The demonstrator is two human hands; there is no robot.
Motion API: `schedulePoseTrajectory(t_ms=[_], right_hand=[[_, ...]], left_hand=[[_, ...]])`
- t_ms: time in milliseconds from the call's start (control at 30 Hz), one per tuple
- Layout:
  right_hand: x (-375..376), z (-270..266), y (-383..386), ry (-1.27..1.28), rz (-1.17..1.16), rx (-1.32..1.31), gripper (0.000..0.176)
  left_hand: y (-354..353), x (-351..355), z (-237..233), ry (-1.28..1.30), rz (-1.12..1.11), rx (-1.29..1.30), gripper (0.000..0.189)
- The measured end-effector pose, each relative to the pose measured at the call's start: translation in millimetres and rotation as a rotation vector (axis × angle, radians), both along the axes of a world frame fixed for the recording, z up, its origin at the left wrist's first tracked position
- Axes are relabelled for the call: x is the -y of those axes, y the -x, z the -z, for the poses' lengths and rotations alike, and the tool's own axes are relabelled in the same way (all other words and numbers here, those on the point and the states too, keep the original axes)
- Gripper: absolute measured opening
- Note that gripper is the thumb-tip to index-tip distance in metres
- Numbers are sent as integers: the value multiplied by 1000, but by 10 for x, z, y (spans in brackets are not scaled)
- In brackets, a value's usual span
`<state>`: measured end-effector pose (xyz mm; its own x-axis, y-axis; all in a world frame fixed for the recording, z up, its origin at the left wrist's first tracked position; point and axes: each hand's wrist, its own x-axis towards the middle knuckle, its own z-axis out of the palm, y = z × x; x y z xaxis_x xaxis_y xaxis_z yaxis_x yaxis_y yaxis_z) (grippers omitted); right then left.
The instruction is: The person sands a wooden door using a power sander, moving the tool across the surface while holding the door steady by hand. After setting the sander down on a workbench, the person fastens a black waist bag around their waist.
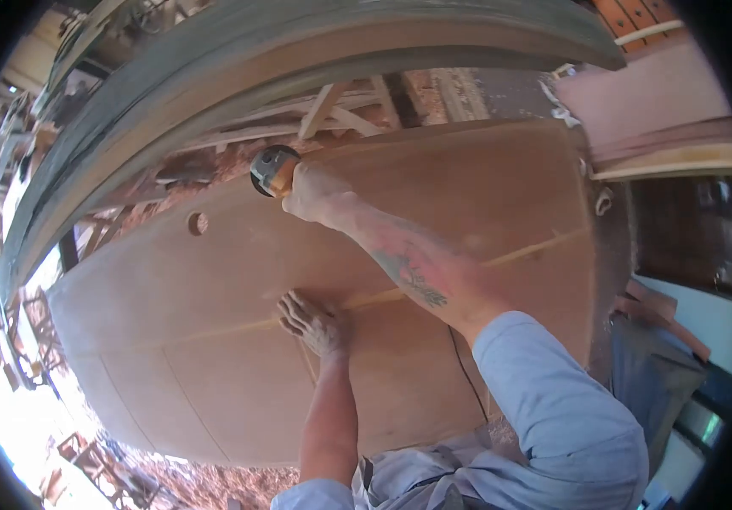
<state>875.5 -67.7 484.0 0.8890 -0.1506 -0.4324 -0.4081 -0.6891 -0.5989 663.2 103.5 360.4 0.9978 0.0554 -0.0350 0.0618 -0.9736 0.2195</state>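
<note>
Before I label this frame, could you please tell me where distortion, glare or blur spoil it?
Head view: fisheye bends the wooden panel and the beam above; black vignette rings the edges; daylight blows out the lower left; the right hand on the power tool looks slightly soft.

The wooden panel (pixel 213 289) under my left hand (pixel 315 323) looks matt, smooth, dusty tan. At the panel's far edge, the power tool (pixel 273 170) in my right hand (pixel 317 194) is black-and-orange plastic.
</note>
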Motion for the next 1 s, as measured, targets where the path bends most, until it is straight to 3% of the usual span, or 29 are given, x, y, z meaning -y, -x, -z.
schedulePoseTrajectory(t_ms=[200,400,467,533,733,767,800,867,933,1000], right_hand=[[1172,-138,570,187,148,13,42],[2698,-177,1227,185,504,-52,49],[3208,-186,1442,218,508,52,52],[3712,-54,1509,334,596,-121,51],[4466,-219,1886,370,607,-108,54],[4530,-197,1919,357,610,-104,54],[4643,-154,1948,362,616,-111,53],[4770,-131,1970,361,630,-109,53],[4896,-134,2032,355,616,-88,64],[5134,48,2069,352,675,-102,59]], left_hand=[[-16,27,-17,-38,39,88,69],[-67,43,-147,-60,33,53,68],[-124,103,-6,-71,8,86,68],[-76,-81,-3,-133,30,83,67],[-52,52,-9,-128,-25,71,65],[-6,66,41,-264,6,35,66],[18,142,47,-399,39,3,67],[403,752,-13,-371,52,-6,71],[877,1301,76,-52,27,-48,74],[1193,1872,59,-83,-26,-104,75]])
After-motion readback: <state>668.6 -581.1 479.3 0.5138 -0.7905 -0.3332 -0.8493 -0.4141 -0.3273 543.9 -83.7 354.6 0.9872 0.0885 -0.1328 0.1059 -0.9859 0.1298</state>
